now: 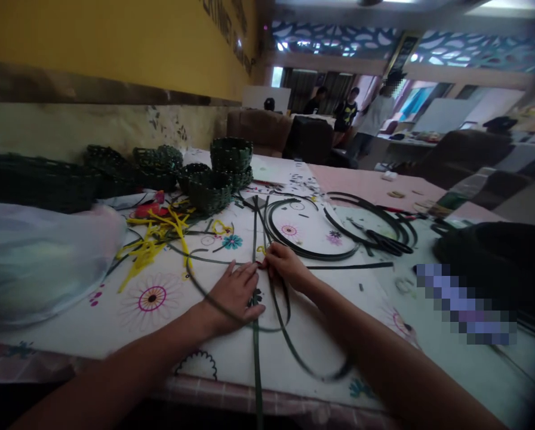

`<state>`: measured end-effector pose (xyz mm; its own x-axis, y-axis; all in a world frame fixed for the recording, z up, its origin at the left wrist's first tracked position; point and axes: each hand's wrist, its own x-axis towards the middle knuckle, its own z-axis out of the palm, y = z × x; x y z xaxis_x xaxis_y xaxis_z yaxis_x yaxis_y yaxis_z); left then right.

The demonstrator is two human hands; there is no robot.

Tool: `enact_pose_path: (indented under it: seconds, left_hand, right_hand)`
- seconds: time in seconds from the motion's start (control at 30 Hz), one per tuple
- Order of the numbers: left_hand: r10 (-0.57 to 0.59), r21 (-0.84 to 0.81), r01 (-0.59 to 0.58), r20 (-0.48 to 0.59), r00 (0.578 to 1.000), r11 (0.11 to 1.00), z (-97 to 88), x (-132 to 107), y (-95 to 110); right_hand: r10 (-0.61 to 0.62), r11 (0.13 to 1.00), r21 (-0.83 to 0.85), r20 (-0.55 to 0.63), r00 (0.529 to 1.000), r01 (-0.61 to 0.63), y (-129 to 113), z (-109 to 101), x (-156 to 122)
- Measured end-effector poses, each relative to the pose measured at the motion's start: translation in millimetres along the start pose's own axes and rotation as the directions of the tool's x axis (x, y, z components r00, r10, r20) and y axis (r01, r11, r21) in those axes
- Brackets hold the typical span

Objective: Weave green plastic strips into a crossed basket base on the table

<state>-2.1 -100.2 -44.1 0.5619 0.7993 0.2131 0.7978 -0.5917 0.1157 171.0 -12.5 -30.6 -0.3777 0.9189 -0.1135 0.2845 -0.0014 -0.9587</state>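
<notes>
Several long dark green strips (255,358) lie crossed on the floral tablecloth (231,364), one running straight toward me over the table's front edge. My left hand (236,298) rests palm down with fingers stretched out, its fingertips at the crossing and a curved strip passing over it. Close beside it, my right hand (285,266) has its fingers pinched at the same crossing on a green strip, whose loose end loops down under my right forearm. Exactly which strip is between those fingertips is partly hidden by the hand.
Green woven baskets (231,156) stand at the back left, near yellow strips (148,251) and a white plastic bag (43,263). Coiled strips (271,224) and scissors (388,243) lie to the right. A dark bulky item (495,257) sits far right. People stand in the background.
</notes>
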Motion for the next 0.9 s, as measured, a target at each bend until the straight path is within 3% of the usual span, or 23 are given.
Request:
enact_pose_path:
  seconds: [0.23, 0.47, 0.73, 0.9]
  left_hand:
    - [-0.144, 0.0, 0.144, 0.01, 0.99, 0.99, -7.4, -1.3, 9.4]
    - [-0.164, -0.009, 0.165, 0.02, 0.986, 0.986, 9.2, -7.4, 4.2]
    - [-0.134, -0.068, 0.139, 0.066, 0.989, 0.988, 7.2, -3.4, -1.5]
    - [-0.042, -0.119, 0.055, 0.11, 0.993, 0.991, 3.1, 4.2, -12.4]
  right_hand:
    - [0.05, 0.973, 0.224, 0.059, 0.997, -0.062, -3.5, -2.1, -3.6]
    - [0.057, 0.968, 0.234, 0.138, 0.989, -0.088, 6.8, -11.8, 5.0]
    - [0.119, 0.989, 0.07, 0.172, 0.978, -0.133, 9.3, -10.9, 13.6]
    - [0.079, 0.997, -0.039, 0.199, 0.977, -0.073, 3.1, -12.3, 12.6]
